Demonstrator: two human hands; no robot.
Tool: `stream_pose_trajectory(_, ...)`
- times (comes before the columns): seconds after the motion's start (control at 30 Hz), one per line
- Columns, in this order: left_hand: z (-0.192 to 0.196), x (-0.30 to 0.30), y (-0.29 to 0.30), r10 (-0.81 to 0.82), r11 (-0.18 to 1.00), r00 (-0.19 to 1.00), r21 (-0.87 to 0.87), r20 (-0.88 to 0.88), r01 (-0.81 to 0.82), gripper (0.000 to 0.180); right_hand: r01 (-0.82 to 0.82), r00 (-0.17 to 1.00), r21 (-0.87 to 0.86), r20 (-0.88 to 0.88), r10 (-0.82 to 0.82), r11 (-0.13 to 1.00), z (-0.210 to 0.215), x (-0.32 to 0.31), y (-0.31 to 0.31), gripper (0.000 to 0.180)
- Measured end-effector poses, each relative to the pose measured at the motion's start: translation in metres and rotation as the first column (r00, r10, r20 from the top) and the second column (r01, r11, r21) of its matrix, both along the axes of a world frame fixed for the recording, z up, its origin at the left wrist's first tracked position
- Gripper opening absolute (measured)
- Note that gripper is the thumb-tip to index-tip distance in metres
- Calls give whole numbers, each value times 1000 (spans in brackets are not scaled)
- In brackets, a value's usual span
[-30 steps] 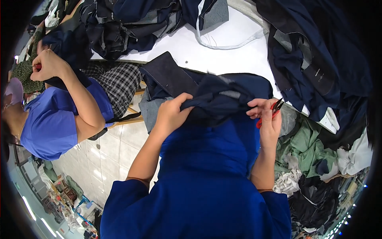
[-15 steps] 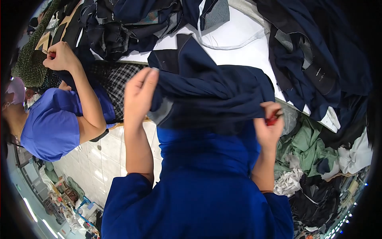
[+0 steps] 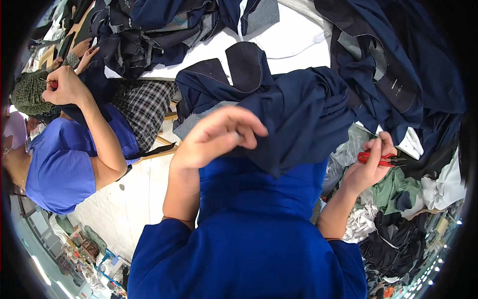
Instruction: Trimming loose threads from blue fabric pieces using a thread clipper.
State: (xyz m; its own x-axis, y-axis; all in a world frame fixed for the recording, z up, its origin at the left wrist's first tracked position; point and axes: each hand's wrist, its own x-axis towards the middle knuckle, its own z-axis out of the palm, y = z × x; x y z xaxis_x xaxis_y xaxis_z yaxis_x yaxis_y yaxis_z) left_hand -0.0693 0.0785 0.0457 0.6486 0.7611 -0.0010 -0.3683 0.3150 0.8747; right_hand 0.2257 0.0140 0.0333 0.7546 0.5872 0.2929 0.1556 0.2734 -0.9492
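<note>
Loosely, our left hand (image 3: pixel 214 142) curls, fingers parted, over smooth, rumpled navy cloth (image 3: pixel 303 112) draped at the white table (image 3: pixel 298 55); our right hand (image 3: pixel 366 174) grips red snips (image 3: pixel 367 158) near crinkled plastic (image 3: pixel 342 155).

1 close fisheye view from the head, downward over torso (image 3: pixel 251 234) and white tabletop (image 3: pixel 298 54).

Left forearm (image 3: pixel 181 195) near upright, wrist bent to the right; left hand (image 3: pixel 211 137) raised, fingers loosely bent, tips pointing rightward. Right forearm (image 3: pixel 338 212) slants up and outward; right hand (image 3: pixel 367 172) out to the side, fingers curled in a grip, thumb raised
</note>
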Motion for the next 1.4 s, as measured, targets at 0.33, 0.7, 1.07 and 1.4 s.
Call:
stream_pose_trajectory(0.33,-17,10,4,365,918,671,369,-645,-145,22,-646,746,-395,-146,650,653,-19,-76,-3,24)
stream_pose_trajectory(0.7,-27,38,-19,620,719,449,695,-643,3,20,-576,815,-501,-285,505,646,-33,-39,-10,26)
stream_pose_trajectory(1.07,1,18,-22,62,634,800,643,-597,431,21,-629,775,-559,-398,491,540,-22,-36,0,25)
stream_pose_trajectory(1.4,-17,11,-28,192,700,563,514,-804,495,13,-622,778,-564,-365,511,544,-20,-39,-1,25)
